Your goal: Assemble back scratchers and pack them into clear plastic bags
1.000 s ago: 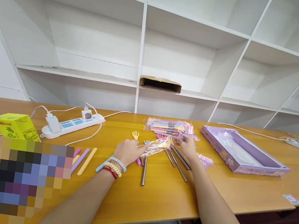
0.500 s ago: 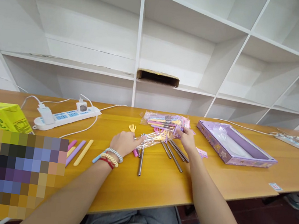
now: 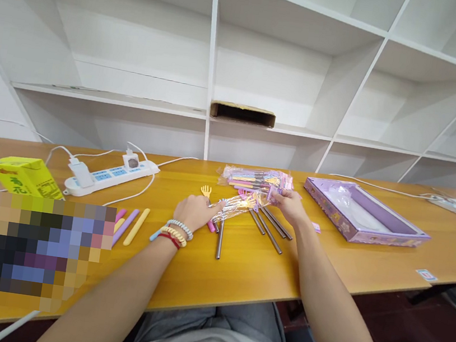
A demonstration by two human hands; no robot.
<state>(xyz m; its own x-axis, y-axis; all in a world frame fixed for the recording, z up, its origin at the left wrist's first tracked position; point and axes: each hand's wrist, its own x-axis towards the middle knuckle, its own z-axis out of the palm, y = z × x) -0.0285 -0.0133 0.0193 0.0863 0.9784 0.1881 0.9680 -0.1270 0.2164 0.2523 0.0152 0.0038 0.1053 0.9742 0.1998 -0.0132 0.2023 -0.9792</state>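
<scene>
Left hand point(image 3: 191, 213): our fingers pinch the plastic sleeve point(image 3: 234, 208)
Right hand point(image 3: 291, 205): gripping its purple end
Long axis: between our fingertips

White open-fronted shelving point(image 3: 269, 58) rises behind a wooden bench point(image 3: 177, 288) (its top a glossy yellow-brown), a cardboard box point(image 3: 243, 107) sitting on one shelf. Below, the floor point(image 3: 383, 334) is dark red; pale light falls evenly.
</scene>
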